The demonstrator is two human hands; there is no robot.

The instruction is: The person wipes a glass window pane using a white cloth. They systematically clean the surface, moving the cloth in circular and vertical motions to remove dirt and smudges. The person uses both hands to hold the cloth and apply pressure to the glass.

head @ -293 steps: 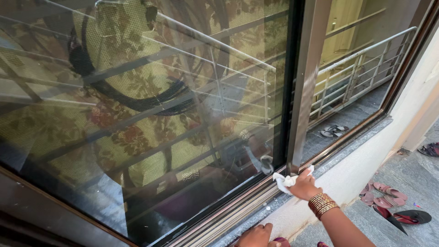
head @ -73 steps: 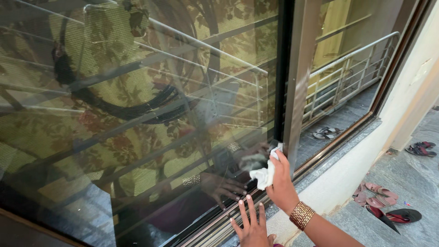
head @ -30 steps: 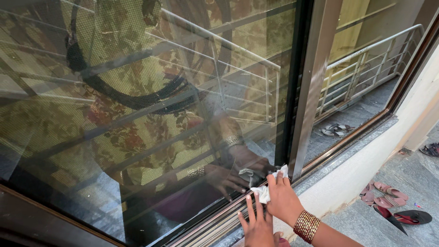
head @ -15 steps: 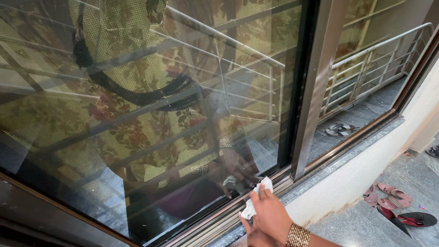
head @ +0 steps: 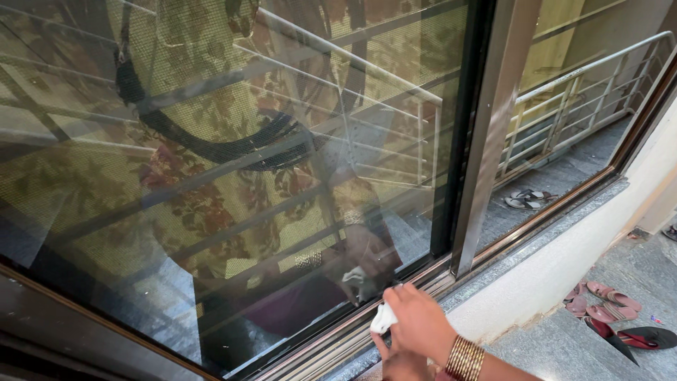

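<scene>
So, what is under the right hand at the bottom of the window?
Under the right hand a crumpled white cloth sticks out, pressed against the bottom window frame. The left hand lies below, mostly covered. The rest of the cloth is hidden.

- Outside a home, on a landing or balcony: a large sliding window (head: pixel 282 176) in a brown metal frame sits above a stone sill (head: pixel 536 243).
- Sandals (head: pixel 610 300) lie scattered on the grey stone floor (head: pixel 564 349).
- A white metal railing (head: pixel 578 92) is mirrored in the glass.
</scene>
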